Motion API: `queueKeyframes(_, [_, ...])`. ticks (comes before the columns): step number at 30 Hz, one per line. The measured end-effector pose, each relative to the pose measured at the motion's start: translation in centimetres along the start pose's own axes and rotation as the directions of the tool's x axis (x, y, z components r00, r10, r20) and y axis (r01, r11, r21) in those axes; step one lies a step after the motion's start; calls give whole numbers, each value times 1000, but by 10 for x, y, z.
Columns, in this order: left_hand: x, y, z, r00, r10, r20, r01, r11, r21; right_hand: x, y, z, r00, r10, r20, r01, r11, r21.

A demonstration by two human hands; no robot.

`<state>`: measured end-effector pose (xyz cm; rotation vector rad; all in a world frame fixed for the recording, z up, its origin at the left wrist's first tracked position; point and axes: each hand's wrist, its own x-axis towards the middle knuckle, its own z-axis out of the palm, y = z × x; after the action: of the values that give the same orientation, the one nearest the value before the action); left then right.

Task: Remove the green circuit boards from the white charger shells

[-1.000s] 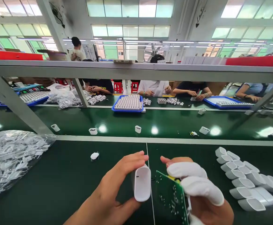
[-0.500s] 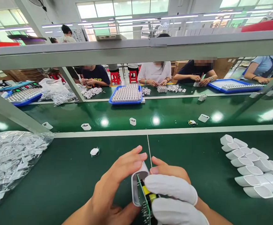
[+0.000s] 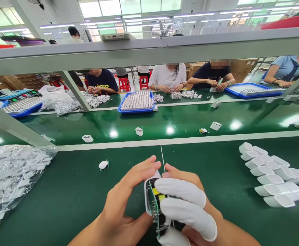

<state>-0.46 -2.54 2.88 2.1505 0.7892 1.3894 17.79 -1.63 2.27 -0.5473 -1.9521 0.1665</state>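
Observation:
My left hand (image 3: pixel 125 201) is wrapped round a white plastic charger shell (image 3: pixel 147 198), held low in the middle with its open end toward my right hand. My right hand (image 3: pixel 187 208), with white finger cots on several fingers, pinches a green circuit board (image 3: pixel 156 212) that sits partly inside the shell. A yellow component shows on the board. Both hands hover just above the dark green table (image 3: pixel 69 194).
A pile of empty white shells (image 3: pixel 269 174) lies at the right. A clear bag of white parts (image 3: pixel 8 174) is at the left, a single small part (image 3: pixel 103 165) ahead. Shells ride the green conveyor (image 3: pixel 180 119). Several people work across it beside blue trays (image 3: pixel 136 101).
One second ago the board was outside the shell, beside it. My right hand brought it in, and it has slid deeper into the shell. The view tilted down slightly.

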Motion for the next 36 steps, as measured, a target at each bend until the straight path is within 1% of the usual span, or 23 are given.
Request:
queueKeyframes(2, [1,0,0,1000,1,-6,-1,1000,11,7,-2,-7,997,-70,-26,71,997,26])
queueKeyframes(3, [2,0,0,1000,1,-9,-1,1000,17,9,-4,-10,996,-82,-19,83,996,38])
queueKeyframes(5, [3,0,1,1000,4,-16,-4,1000,30,13,-7,-12,998,-63,6,62,997,52])
queueKeyframes(9, [1,-2,1,999,20,-29,-18,999,44,13,-9,-5,998,-36,-54,39,998,59])
queueKeyframes(11, [1,-6,1,998,38,-46,-35,997,64,11,-7,-1,998,-25,-62,28,998,51])
queueKeyframes(13, [1,-10,3,997,50,-65,-44,995,88,9,-4,1,999,20,-36,-18,998,54])
queueKeyframes(15, [3,-16,5,995,54,-85,-46,994,99,8,-1,2,992,119,31,-122,982,146])
queueKeyframes(16, [5,-18,6,993,65,-97,-55,993,103,8,0,2,980,189,65,-199,953,229])
queueKeyframes(17, [7,-20,7,990,88,-107,-76,991,110,8,1,2,957,270,103,-289,902,321])
queueKeyframes(19, [12,-22,9,975,185,-123,-166,974,151,10,2,3,890,413,195,-453,740,498])
queueKeyframes(20, [14,-23,10,961,249,-121,-224,956,187,12,2,4,855,459,243,-509,647,568])
queueKeyframes(22, [17,-23,11,931,351,-102,-314,911,269,16,2,6,806,500,317,-566,493,661])
queueKeyframes(23, [19,-23,12,919,384,-95,-339,888,309,18,2,7,794,511,330,-573,446,688])
queueKeyframes(25, [20,-24,15,905,412,-105,-348,860,373,21,4,9,770,557,310,-579,406,707])
queueKeyframes(27, [19,-24,17,896,424,-136,-338,847,410,21,7,12,759,581,294,-589,421,690])
queueKeyframes(28, [19,-25,18,893,424,-152,-330,845,421,20,9,13,769,572,286,-587,454,671])
queueKeyframes(29, [18,-26,19,890,423,-168,-320,845,428,17,10,14,791,552,264,-571,509,644])
queueKeyframes(30, [18,-27,19,887,420,-191,-308,847,432,14,11,15,822,525,221,-538,588,604])
queueKeyframes(31, [17,-28,19,883,413,-221,-291,854,432,11,12,15,859,488,152,-485,685,544])
queueKeyframes(33, [15,-29,21,867,391,-308,-251,877,409,4,12,16,929,370,0,-344,864,368])
queueKeyframes(34, [15,-30,22,856,377,-353,-234,892,386,2,12,17,952,300,-53,-275,921,275])
queueKeyframes(36, [15,-31,26,827,354,-436,-223,919,324,-2,10,19,980,172,-101,-156,976,149])
